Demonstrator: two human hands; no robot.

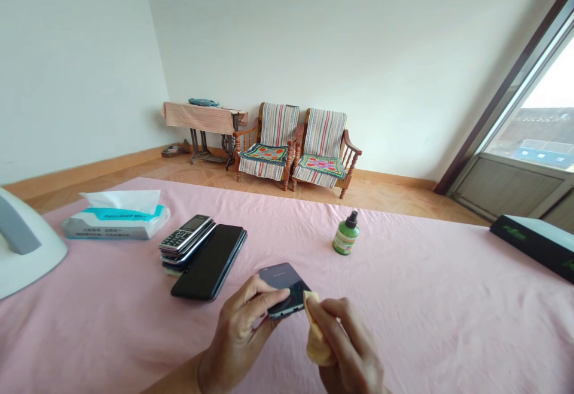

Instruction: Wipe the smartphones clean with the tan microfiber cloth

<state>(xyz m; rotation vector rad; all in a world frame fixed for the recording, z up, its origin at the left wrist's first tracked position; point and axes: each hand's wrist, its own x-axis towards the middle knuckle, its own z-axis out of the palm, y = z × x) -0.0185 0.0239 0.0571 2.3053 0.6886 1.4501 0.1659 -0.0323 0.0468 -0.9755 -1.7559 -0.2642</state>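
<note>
My left hand [244, 319] grips a dark smartphone [287, 283] by its left side, thumb lying across its glossy face. The phone is tilted, its near edge with the port toward me. In my right hand [347, 340] a pale yellow cloth [318, 343] is bunched between thumb and fingers, its upper tip at the phone's right edge. Whether the cloth touches the phone I cannot tell. Beyond the hands, a green spray bottle [345, 237] with a black top stands upright. Left of the phone lie a large black smartphone [210, 262] and a stack of keypad phones [186, 235].
A pink cloth [426, 304] covers the surface under my hands. A tissue pack [116, 220] lies at the left, beside a white and grey appliance [27, 244]. At the right edge sits a black box [533, 247]. Two wooden chairs [278, 137] stand against the far wall.
</note>
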